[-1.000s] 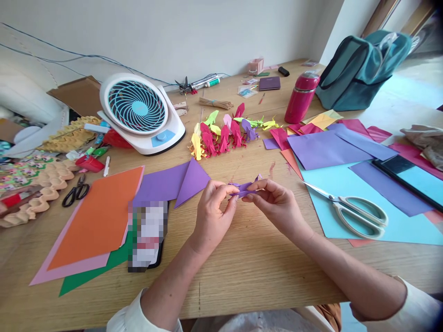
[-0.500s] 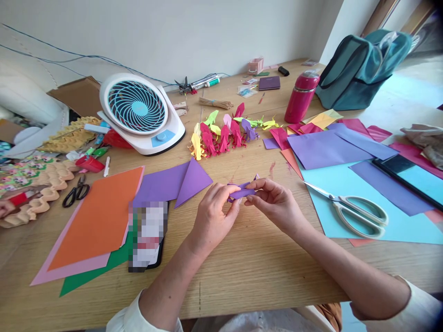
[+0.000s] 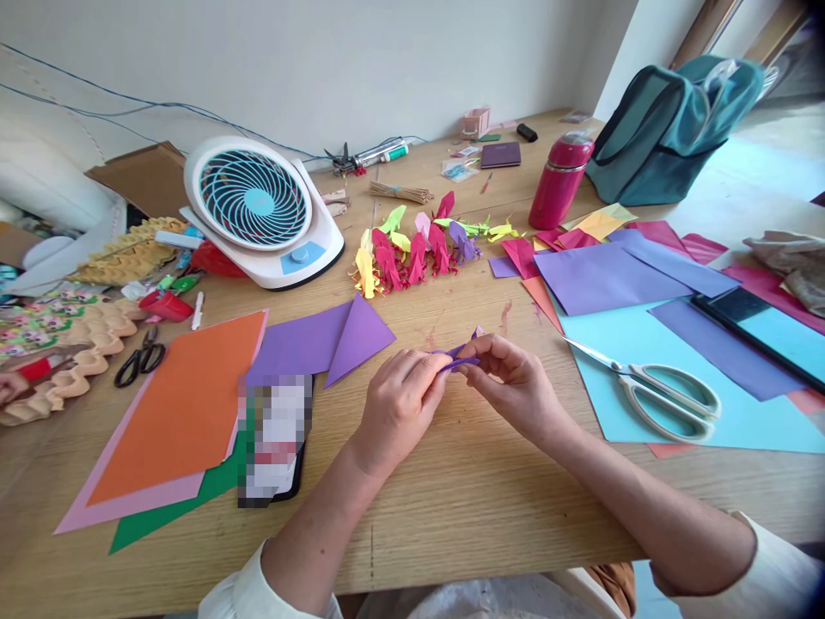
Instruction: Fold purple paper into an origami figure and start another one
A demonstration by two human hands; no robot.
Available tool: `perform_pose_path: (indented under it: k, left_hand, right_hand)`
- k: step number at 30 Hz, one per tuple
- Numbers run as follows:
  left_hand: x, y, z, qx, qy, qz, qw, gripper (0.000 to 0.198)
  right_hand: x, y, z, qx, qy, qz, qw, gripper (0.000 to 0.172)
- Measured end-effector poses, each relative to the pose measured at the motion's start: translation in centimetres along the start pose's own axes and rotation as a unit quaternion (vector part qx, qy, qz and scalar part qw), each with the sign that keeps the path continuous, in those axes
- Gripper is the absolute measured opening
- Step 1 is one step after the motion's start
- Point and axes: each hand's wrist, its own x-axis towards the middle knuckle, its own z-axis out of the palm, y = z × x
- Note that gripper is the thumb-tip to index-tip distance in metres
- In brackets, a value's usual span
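A small folded piece of purple paper [image 3: 459, 354] is pinched between both hands above the middle of the table. My left hand [image 3: 400, 402] grips its left end, with the thumb pressed against the fingers. At its right end, my right hand [image 3: 514, 378] pinches it between thumb and fingertips. The fingers hide much of the folds. Just beyond the hands lies a cluster of folded paper figures [image 3: 418, 254] in red, yellow, green, pink and purple. A larger folded purple sheet [image 3: 322, 340] rests left of the hands.
Scissors with pale handles [image 3: 670, 400] lie on a light blue sheet [image 3: 599, 361] at right. At left are orange paper [image 3: 180, 404], a phone [image 3: 277, 443] and black scissors [image 3: 140, 357]. A fan [image 3: 258, 211], pink bottle [image 3: 560, 180] and teal bag [image 3: 670, 137] stand behind. Another person's hand [image 3: 13, 387] shows far left.
The purple piece has tilted so that it shows more edge-on. My left thumb has closed up towards the fingers, and both hands stay in nearly the same place.
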Motion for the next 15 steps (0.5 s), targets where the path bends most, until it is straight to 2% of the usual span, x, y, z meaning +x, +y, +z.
perform_pose_path:
  k: [6,15]
  left_hand:
    - [0.03,0.00,-0.15,-0.027,0.024,-0.012,0.999,0.014]
    - [0.27,0.00,-0.33,-0.083,0.050,-0.040,0.995,0.015]
  right_hand:
    - [-0.06,0.15,0.04,0.036,0.005,-0.012,0.999,0.002]
    - [0.17,-0.42,0.02,0.095,0.010,0.027,0.995,0.008]
